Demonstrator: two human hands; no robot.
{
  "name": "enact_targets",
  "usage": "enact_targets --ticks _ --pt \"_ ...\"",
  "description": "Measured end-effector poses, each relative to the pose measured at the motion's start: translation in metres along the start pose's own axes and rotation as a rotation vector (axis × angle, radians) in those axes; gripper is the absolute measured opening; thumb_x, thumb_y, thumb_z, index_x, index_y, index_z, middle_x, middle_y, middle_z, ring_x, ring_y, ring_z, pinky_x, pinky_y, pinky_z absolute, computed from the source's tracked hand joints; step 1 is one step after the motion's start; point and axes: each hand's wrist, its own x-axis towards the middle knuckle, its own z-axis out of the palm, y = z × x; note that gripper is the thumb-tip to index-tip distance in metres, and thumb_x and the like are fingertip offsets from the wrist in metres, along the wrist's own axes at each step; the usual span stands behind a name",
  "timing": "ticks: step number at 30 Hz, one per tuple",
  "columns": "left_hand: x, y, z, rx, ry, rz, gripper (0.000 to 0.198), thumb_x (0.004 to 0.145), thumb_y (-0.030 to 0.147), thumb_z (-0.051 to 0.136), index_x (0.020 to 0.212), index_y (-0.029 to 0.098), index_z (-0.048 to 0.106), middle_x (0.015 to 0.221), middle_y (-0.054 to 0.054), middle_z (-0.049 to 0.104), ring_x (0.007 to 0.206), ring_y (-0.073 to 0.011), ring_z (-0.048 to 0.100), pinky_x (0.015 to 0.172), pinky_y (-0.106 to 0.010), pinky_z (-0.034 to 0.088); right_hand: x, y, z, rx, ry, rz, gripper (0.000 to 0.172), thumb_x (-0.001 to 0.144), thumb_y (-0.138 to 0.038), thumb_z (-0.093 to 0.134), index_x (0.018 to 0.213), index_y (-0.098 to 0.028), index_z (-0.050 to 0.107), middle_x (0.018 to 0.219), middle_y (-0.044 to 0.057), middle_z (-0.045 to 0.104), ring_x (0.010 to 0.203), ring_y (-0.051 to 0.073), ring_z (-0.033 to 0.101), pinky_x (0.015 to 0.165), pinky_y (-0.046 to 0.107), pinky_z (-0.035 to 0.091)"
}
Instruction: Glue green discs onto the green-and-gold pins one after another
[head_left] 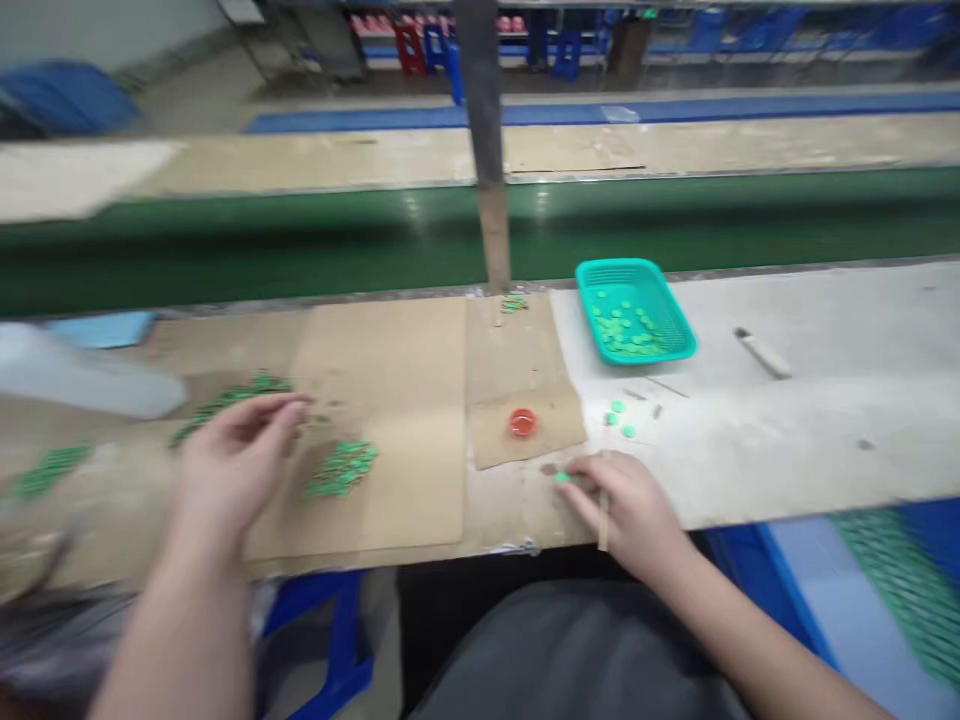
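Note:
My left hand point(238, 455) is closed in a pinch above the cardboard; what its fingertips hold, if anything, is too small and blurred to make out. Beneath and beyond it lies a long heap of small green-and-brown pieces point(259, 387), with a second heap of green pieces point(343, 467) to its right. Between the thumb and finger of my right hand point(626, 505) is a small green disc point(562, 478). A thin wooden stick point(604, 515) is also held in that hand, standing out across the fingers. Ahead of it sits a small orange-red cup point(523, 422) on a cardboard scrap point(487, 446).
A turquoise basket point(681, 345) of green discs stands back right, with several loose discs point(628, 431) before it. A pale-handled tool point(763, 354) lies farther right. Left are a whitish bottle-like container point(90, 375) and more green pieces point(52, 470). A post point(484, 140) rises behind the table.

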Motion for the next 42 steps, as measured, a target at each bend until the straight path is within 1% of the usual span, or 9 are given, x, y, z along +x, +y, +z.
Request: enact_targets --ticks 4,10,13,19,23,26,29,38,42 --pt "-0.015 -0.002 -0.008 -0.078 -0.003 -0.048 0.055 0.104 0.072 0.075 0.117 0.018 0.076 0.095 -0.003 0.076 0.076 -0.0164 0.07 0.074 -0.034 0.063 -0.007 0.005 -0.003 0.052 0.02 -0.034 0.011 0.117 -0.028 0.069 0.115 -0.024 0.079 0.084 0.003 0.077 0.076 0.025 0.076 0.071 0.039 0.06" --pt "-0.034 0.024 -0.019 -0.113 -0.058 -0.052 0.058 0.081 0.07 0.088 0.11 0.02 0.082 0.087 -0.006 0.079 0.076 -0.0198 0.071 0.066 -0.03 0.06 -0.011 0.007 0.001 0.042 0.033 -0.063 0.01 0.115 -0.027 0.069 0.113 -0.027 0.079 0.085 0.004 0.077 0.076 0.026 0.077 0.069 0.04 0.061" --pt "-0.041 0.043 -0.018 -0.121 -0.15 -0.033 0.054 0.081 0.067 0.09 0.107 0.02 0.083 0.083 -0.006 0.079 0.071 -0.0197 0.069 0.06 -0.03 0.056 -0.008 0.003 0.0 0.087 0.051 -0.039 0.01 0.113 -0.026 0.071 0.111 -0.028 0.08 0.081 0.003 0.076 0.073 0.026 0.075 0.067 0.04 0.058" --pt "-0.113 0.078 0.041 -0.228 -0.542 0.061 0.04 0.098 0.06 0.077 0.109 0.023 0.086 0.07 -0.002 0.075 0.059 -0.0198 0.071 0.054 -0.03 0.058 -0.008 0.006 -0.008 0.075 0.02 0.001 0.013 0.113 -0.022 0.066 0.114 -0.025 0.078 0.087 0.003 0.078 0.08 0.023 0.076 0.075 0.036 0.063" --pt "-0.168 0.095 0.083 -0.229 -0.735 0.358 0.02 0.108 0.036 0.07 0.109 0.03 0.089 0.101 -0.002 0.086 0.092 -0.0195 0.084 0.083 -0.031 0.069 -0.003 0.01 -0.006 0.019 -0.021 0.002 0.014 0.111 -0.023 0.071 0.12 -0.023 0.081 0.085 0.002 0.078 0.079 0.022 0.076 0.078 0.035 0.06" --pt "-0.182 0.1 0.096 -0.14 -0.68 0.665 0.027 0.118 0.025 0.059 0.128 0.029 0.084 0.109 -0.001 0.085 0.096 -0.0158 0.084 0.088 -0.027 0.068 0.004 0.007 0.002 -0.013 -0.035 -0.003 0.011 0.109 -0.023 0.074 0.115 -0.023 0.084 0.084 0.004 0.08 0.077 0.023 0.075 0.076 0.037 0.056" --pt "-0.18 0.096 0.102 -0.021 -0.575 0.815 0.03 0.122 0.023 0.054 0.139 0.025 0.079 0.109 -0.002 0.083 0.094 -0.0161 0.084 0.086 -0.028 0.069 0.009 0.001 0.009 -0.012 -0.027 0.001 0.011 0.111 -0.025 0.074 0.112 -0.023 0.085 0.089 0.007 0.083 0.08 0.026 0.076 0.077 0.039 0.054" --pt "-0.172 0.082 0.124 0.238 -0.521 1.024 0.044 0.119 0.016 0.048 0.157 0.02 0.069 0.107 -0.006 0.081 0.09 -0.0236 0.082 0.077 -0.036 0.071 0.001 0.002 -0.009 0.17 0.138 0.154 0.037 0.128 -0.039 0.042 0.134 -0.025 0.075 0.112 0.009 0.085 0.101 0.027 0.083 0.089 0.042 0.066" --pt "-0.174 0.078 0.128 0.294 -0.554 1.03 0.057 0.112 0.006 0.047 0.165 0.019 0.063 0.115 -0.008 0.082 0.094 -0.0262 0.083 0.074 -0.036 0.07 0.006 0.0 -0.021 0.202 0.209 0.233 0.036 0.126 -0.04 0.042 0.122 -0.027 0.075 0.104 0.007 0.076 0.095 0.025 0.076 0.085 0.042 0.065"
